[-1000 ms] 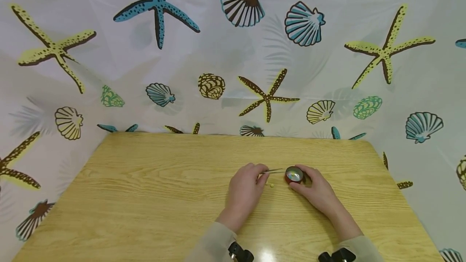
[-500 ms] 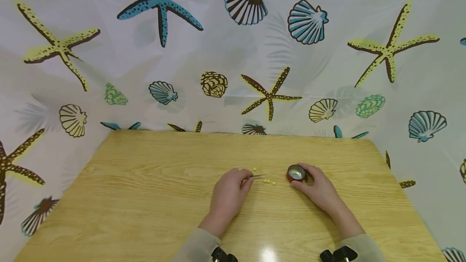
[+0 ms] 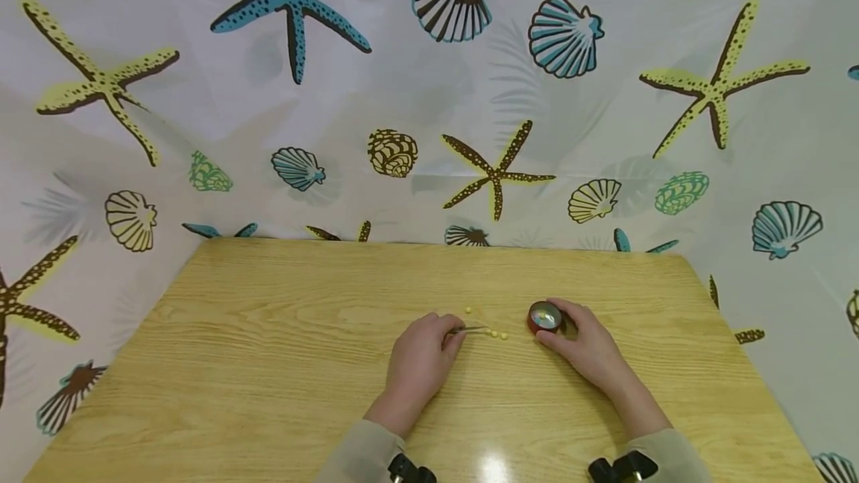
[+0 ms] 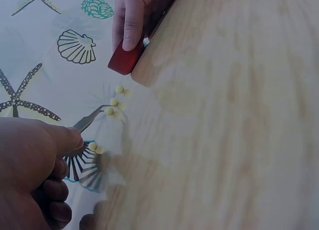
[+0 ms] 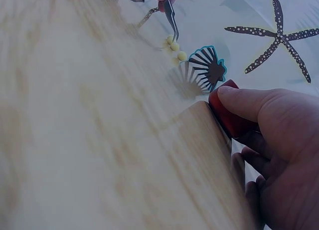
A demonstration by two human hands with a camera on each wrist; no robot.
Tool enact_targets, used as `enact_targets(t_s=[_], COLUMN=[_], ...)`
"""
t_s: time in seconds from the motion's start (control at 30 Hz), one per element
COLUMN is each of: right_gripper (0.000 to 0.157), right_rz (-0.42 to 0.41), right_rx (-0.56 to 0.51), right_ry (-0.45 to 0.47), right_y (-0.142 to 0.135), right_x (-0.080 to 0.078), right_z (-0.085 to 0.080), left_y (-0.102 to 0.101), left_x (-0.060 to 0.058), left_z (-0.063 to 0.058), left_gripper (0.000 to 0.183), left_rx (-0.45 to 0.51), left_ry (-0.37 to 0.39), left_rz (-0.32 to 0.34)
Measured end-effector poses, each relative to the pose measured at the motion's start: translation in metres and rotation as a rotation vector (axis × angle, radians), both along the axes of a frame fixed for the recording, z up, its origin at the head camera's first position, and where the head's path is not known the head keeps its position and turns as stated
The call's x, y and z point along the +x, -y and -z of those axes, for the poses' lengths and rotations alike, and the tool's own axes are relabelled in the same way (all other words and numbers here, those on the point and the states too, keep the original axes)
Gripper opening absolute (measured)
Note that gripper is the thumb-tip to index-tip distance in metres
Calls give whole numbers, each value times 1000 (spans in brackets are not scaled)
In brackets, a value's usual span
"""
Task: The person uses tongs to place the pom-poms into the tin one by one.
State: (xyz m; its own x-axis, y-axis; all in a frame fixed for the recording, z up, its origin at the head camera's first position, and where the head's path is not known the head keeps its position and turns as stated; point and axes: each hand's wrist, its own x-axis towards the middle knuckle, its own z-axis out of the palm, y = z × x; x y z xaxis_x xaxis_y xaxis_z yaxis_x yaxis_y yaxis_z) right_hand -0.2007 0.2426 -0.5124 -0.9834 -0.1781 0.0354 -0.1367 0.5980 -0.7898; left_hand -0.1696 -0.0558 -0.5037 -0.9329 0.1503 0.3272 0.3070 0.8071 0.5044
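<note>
Watched from my remote post, the left hand (image 3: 417, 356) pinches tweezers (image 3: 470, 329) between its fingers, below the centre of the head frame, over the bench (image 3: 302, 364). A lone bead (image 3: 468, 310) lies above the tweezers; to the right, their tips reach the left end of a short row of yellow beads (image 3: 504, 336). Farther right, a red cup (image 3: 533, 326) faces its mouth toward my head camera, the right hand (image 3: 590, 345) gripping it with curled fingers. A second ago the tweezers pointed at the cup from close by; now they have swung left and dipped to the row, while the cup has barely moved. I judge the work to be back at the beads, though I cannot tell whether the tips have caught one.
</note>
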Motion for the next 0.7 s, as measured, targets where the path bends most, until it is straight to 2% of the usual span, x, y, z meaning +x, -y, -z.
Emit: enact_targets(t_s=[0.23,0.7], right_gripper=[72,72], right_rz=[1,0], right_rx=[1,8], right_ry=[9,-4], right_y=[0,0], right_x=[0,0], right_z=[0,-3], left_y=[1,1], left_x=[0,-2], left_z=[0,-3], left_gripper=[7,13], left_rx=[-2,9], left_ry=[1,-7], left_rz=[-1,-82])
